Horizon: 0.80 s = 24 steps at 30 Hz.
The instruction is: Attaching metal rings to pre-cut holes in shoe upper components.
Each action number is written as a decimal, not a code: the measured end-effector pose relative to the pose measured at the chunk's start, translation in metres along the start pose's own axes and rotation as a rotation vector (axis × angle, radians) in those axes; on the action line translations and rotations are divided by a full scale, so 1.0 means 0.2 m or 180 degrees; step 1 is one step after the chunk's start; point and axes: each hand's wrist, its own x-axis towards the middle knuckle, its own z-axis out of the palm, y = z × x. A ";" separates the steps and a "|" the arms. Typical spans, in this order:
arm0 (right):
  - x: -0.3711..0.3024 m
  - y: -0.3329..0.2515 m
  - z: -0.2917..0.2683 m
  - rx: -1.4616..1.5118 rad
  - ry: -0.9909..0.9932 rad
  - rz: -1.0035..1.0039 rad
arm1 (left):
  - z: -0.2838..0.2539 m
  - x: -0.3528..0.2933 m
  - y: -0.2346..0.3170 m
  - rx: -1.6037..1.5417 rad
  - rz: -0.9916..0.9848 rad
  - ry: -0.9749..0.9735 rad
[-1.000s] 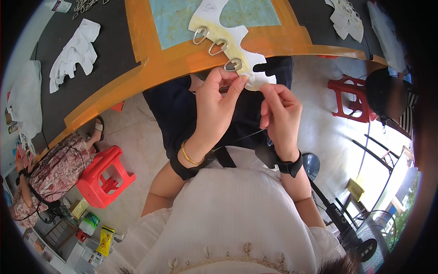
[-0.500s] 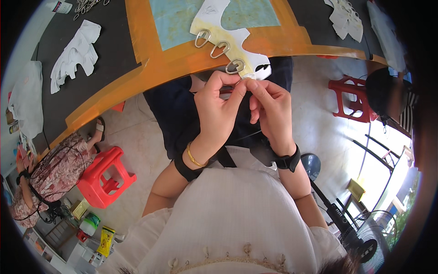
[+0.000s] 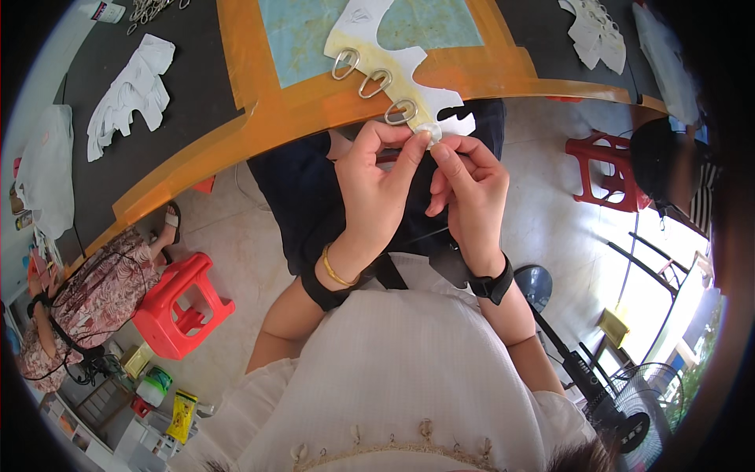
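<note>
A white cut-out strip (image 3: 406, 75), yellowish along one side, reaches from the table over its near edge. Several oval metal rings (image 3: 376, 83) sit in a row along its left side. My left hand (image 3: 377, 169) pinches the strip's near end between thumb and forefinger, close to the lowest ring. Right beside it, my right hand (image 3: 470, 177) has thumb and fingers pressed together at the same white tip. A small folded bit shows between the two thumbs; the exact grip of the right fingertips is partly hidden.
On the dark table (image 3: 189, 86) edged with orange tape (image 3: 185, 169) lie a stack of white cut pieces (image 3: 134, 94), loose metal rings (image 3: 149, 9) and more pieces (image 3: 595, 35). Red stools (image 3: 185, 303) stand on both sides; a fan (image 3: 633, 417) is at lower right. A person sits at left.
The strip's near end has shifted slightly, its notched right tab turning down and right. My right hand has drawn a little to the right, while my left hand stays almost in place.
</note>
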 end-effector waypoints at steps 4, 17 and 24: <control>0.00 0.01 0.00 -0.0008 -0.0142 0.0171 | 0.00 -0.01 0.00 0.0031 0.0066 0.0024; 0.00 -0.01 0.01 -0.0123 -0.0078 0.0024 | 0.00 0.01 0.03 0.0072 0.0110 -0.0041; -0.06 0.00 -0.01 -0.0075 0.0117 0.0073 | 0.02 0.01 0.02 -0.0487 -0.0402 -0.0204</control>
